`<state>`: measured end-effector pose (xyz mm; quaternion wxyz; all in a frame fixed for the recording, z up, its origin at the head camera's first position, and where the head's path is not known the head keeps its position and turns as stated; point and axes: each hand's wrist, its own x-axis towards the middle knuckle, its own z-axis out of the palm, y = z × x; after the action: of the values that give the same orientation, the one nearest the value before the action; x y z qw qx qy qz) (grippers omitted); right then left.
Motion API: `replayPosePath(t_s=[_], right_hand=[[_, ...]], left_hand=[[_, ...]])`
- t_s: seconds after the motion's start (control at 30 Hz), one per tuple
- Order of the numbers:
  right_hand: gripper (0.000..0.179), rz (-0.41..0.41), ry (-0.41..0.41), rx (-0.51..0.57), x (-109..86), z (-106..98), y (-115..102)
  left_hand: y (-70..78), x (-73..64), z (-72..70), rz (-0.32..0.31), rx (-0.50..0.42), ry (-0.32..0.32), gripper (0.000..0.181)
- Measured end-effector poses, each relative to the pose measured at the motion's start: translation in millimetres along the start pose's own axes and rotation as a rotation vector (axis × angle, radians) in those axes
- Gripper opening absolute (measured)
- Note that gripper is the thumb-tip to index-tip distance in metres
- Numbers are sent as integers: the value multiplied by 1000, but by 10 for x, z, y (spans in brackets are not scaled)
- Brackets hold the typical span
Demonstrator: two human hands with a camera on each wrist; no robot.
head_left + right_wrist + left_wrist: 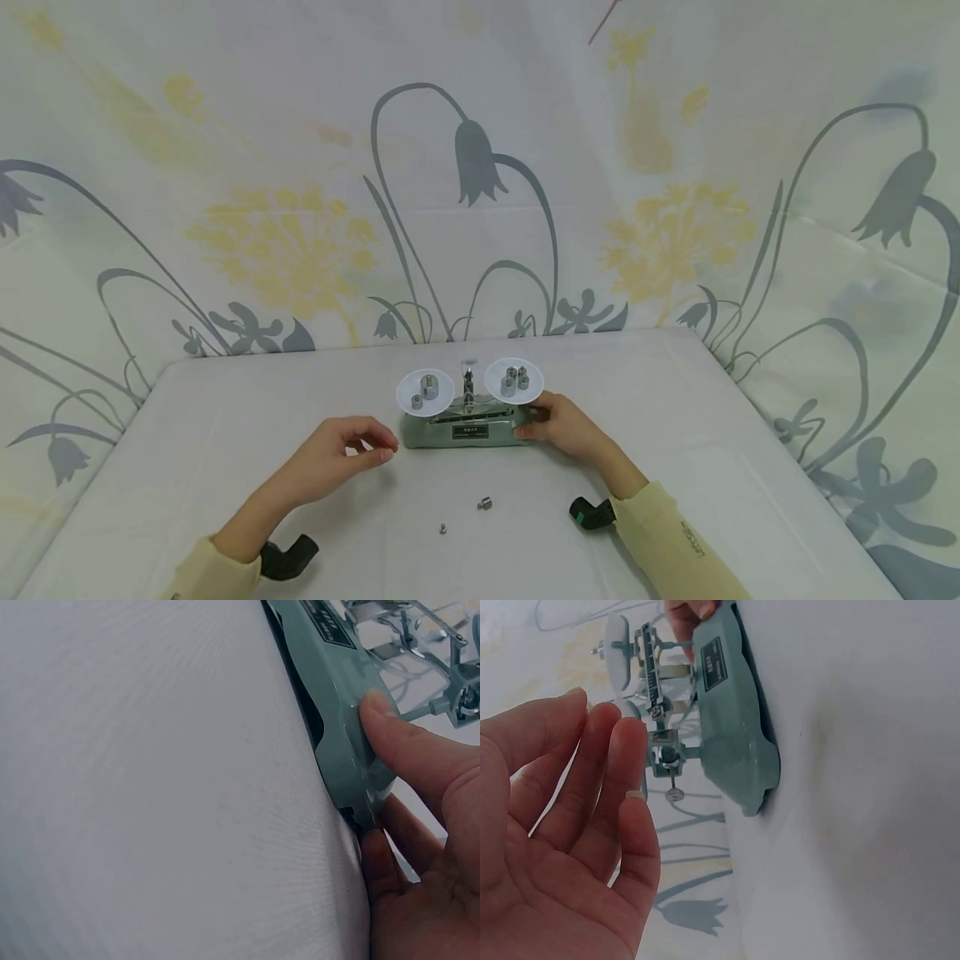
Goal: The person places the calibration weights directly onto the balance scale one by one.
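Note:
A green balance scale (427,435) stands on the table with two white pans. The left pan (407,385) carries a larger metal weight (429,386) and a smaller one (416,402); several metal weights (508,386) stand on the right pan (495,372). My right hand (566,427) grips the right end of the base, and the right wrist view shows its thumb (412,742) on the front face and other fingers at the end. Just off the left end is my left hand (333,458), holding nothing. Its fingers (592,772) are loosely bent in the left wrist view.
Two small loose metal pieces, a larger one (485,503) and a tiny one (442,528), lie on the white tabletop (525,550) in front of the scale. A flower-patterned curtain (300,167) hangs behind the table. Black devices (291,558) are attached at both wrists.

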<state>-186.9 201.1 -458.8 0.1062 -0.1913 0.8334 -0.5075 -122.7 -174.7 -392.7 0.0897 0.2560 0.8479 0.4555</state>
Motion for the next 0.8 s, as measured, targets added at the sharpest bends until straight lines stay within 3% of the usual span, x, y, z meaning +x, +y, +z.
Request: replayPosePath(t_s=[0.5, 0.8], right_hand=[[50, -22, -5, 9, 12, 3, 29], [50, 3, 0, 22, 4, 9, 15]], left_hand=[[-16, 28, 419, 101, -77, -112, 10], [-55, 62, 686, 128, -119, -178, 13]])
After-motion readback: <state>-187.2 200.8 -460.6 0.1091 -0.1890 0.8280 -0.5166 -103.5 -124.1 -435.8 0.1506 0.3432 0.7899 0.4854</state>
